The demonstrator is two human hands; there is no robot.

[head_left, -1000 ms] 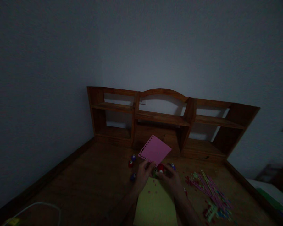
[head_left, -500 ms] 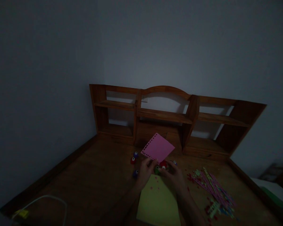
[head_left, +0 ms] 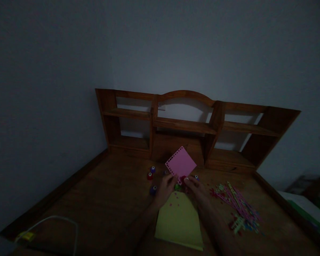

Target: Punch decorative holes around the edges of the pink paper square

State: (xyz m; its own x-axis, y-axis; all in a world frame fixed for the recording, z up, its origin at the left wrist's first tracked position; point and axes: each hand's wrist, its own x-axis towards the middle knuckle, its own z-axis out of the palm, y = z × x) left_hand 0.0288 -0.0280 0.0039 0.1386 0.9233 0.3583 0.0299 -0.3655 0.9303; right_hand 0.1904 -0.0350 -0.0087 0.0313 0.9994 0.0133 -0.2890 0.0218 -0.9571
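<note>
The room is dim. My left hand (head_left: 166,188) pinches the lower edge of a pink sheet (head_left: 181,163) with a row of punched holes along its left side; the sheet stands tilted up over the desk. My right hand (head_left: 197,187) is closed around a small red punch (head_left: 183,179) at the sheet's bottom corner. A green punch (head_left: 177,186) sits between my hands. Below them a yellow sheet (head_left: 179,220) lies flat with tiny pink bits on it.
Small red (head_left: 149,175) and blue punches (head_left: 153,169) (head_left: 153,189) stand left of my hands on the wooden desk (head_left: 104,206). A heap of coloured paper strips (head_left: 237,208) lies to the right. A wooden shelf unit (head_left: 186,124) backs the desk; a white cable (head_left: 56,220) lies near left.
The pink sheet has slid lower and nearer the punch, showing less area above my hands. The camera has shifted slightly; my hands stay together at the sheet's bottom edge.
</note>
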